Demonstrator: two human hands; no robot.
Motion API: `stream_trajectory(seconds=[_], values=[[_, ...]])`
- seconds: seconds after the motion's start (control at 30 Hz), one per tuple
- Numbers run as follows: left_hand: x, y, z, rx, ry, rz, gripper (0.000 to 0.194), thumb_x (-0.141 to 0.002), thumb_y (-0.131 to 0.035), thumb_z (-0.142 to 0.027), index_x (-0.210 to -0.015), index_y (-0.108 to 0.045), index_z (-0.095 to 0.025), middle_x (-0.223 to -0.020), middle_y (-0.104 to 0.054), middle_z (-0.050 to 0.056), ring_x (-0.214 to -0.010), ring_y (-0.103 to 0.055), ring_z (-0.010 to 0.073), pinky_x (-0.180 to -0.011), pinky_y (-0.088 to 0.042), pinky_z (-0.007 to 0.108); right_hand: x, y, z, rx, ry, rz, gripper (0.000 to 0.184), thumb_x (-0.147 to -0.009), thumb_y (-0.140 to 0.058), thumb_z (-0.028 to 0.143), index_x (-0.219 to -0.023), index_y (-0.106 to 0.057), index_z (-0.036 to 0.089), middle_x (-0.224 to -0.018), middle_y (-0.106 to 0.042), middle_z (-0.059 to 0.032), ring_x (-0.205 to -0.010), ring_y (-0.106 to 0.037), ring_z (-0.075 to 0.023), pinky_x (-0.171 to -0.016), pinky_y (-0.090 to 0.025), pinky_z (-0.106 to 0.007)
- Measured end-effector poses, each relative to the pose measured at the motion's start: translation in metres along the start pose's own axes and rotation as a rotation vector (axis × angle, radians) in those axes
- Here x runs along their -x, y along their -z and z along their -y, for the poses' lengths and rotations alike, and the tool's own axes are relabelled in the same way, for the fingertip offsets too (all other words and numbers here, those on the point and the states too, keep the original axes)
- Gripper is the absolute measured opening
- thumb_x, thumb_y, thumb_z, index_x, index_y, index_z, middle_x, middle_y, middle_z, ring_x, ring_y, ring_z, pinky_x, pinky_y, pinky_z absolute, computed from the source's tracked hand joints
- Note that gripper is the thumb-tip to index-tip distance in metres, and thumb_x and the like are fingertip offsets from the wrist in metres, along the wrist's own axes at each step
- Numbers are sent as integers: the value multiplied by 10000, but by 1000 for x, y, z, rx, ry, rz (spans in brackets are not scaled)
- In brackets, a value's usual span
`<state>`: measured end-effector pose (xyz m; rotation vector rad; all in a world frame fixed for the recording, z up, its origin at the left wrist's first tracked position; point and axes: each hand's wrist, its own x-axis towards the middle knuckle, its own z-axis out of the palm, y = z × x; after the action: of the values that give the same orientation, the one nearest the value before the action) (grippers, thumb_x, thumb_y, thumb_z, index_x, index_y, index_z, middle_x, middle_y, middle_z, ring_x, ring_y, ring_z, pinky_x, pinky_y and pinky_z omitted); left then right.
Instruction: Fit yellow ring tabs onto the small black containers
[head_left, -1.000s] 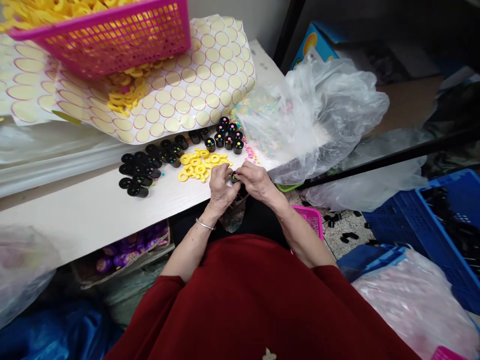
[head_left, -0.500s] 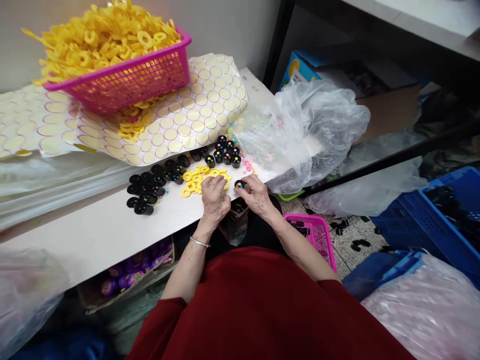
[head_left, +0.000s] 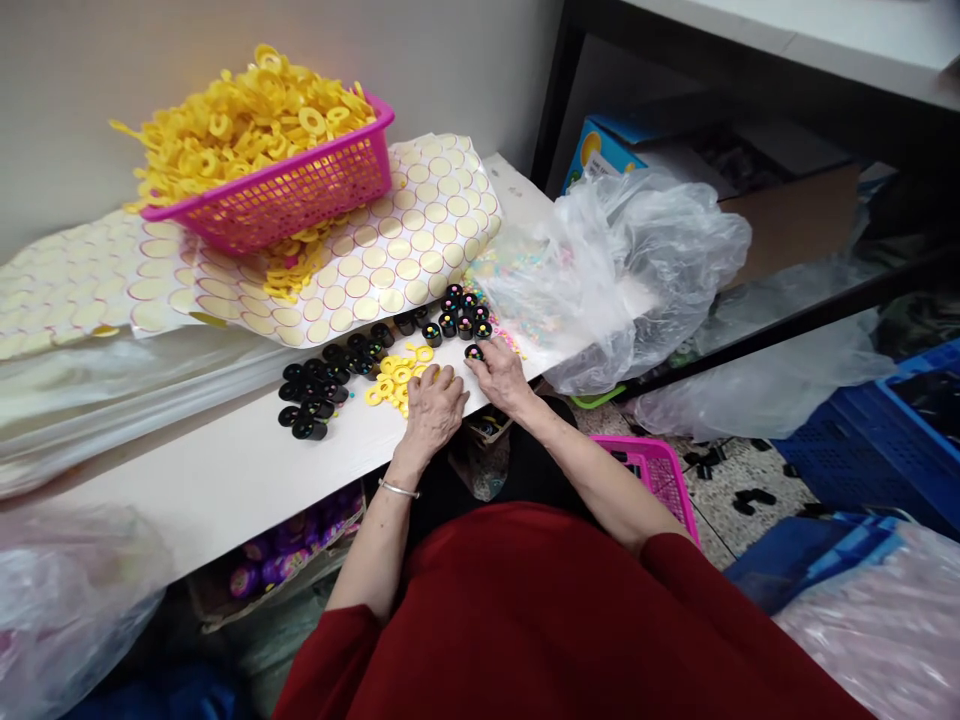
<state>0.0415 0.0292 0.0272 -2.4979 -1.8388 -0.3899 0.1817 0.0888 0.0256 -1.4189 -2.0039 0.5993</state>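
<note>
Grasping a black cup (head_left: 474,352), the right hand (head_left: 502,380) appears to be setting it down near similar cups with coloured bits (head_left: 464,326) just beyond, a step whose next move seems to call for a level release. Curled over yellow rings (head_left: 395,378), the left hand (head_left: 435,408) hides whether it grips one. Print on a blue box (head_left: 621,153), well beyond the right hand, is too small to read.

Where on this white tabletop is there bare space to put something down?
The widest bare patch is the left stretch of the white tabletop, between the leftmost black cups and the clear plastic bag, with white sheeting behind. It's crowded farther right: yellow rings at the left hand, bead-topped cups beyond the right hand.
</note>
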Motion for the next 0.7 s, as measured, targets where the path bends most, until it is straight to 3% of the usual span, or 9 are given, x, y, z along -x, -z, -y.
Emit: stream_trajectory(seconds=[0.1, 0.23, 0.3, 0.43, 0.57, 0.7], values=[[13, -3, 8, 48, 10, -108, 233, -877, -502, -350, -1017, -627, -211, -1210, -595, 126, -1206, -449, 327, -904, -385, 480, -11, -11, 10, 38, -7, 12, 217, -868, -464, 236, -1000, -586, 114, -1009, -551, -136, -913, -535, -226, -818, -448, -321], [33, -6, 25, 143, 84, -386, 222, -831, -572, -339, -999, -617, -201, -1146, -623, 138, -1120, -518, 295, -917, -408, 466, -6, -18, 14, 35, 18, -11, 237, -878, -439, 220, -1056, -554, 114, -1035, -553, -146, -927, -545, -228, -813, -462, -322], [50, -4, 35, 135, 216, -558, 190, -805, -597, -317, -951, -604, -195, -1052, -635, 134, -1019, -555, 271, -900, -421, 466, 7, -15, 8, 42, 49, -36, 239, -889, -412, 202, -1066, -551, 122, -1038, -558, -142, -935, -548, -219, -820, -462, -312], [91, 3, 53, 104, 669, -809, 258, -755, -626, -315, -966, -558, -184, -1003, -583, 117, -1022, -528, 266, -865, -429, 447, 33, -2, -16, 145, 10, -141, 246, -902, -368, 183, -1020, -579, 139, -1007, -569, -128, -928, -549, -214, -777, -457, -297], [115, 11, 65, 270, 997, -918, 431, -658, -686, -331, -1016, -495, -187, -1031, -499, 51, -943, -507, 186, -750, -443, 323, 34, 13, -29, 288, -69, -121, 247, -900, -380, 197, -967, -615, 157, -1002, -569, -108, -855, -552, -195, -678, -421, -275], [114, 16, 75, 476, 1108, -891, 500, -585, -733, -312, -995, -476, -186, -961, -466, 2, -811, -477, 115, -712, -431, 263, 18, 17, -21, 417, -134, 49, 280, -914, -373, 232, -988, -632, 153, -1025, -582, -105, -785, -544, -182, -603, -348, -268]])
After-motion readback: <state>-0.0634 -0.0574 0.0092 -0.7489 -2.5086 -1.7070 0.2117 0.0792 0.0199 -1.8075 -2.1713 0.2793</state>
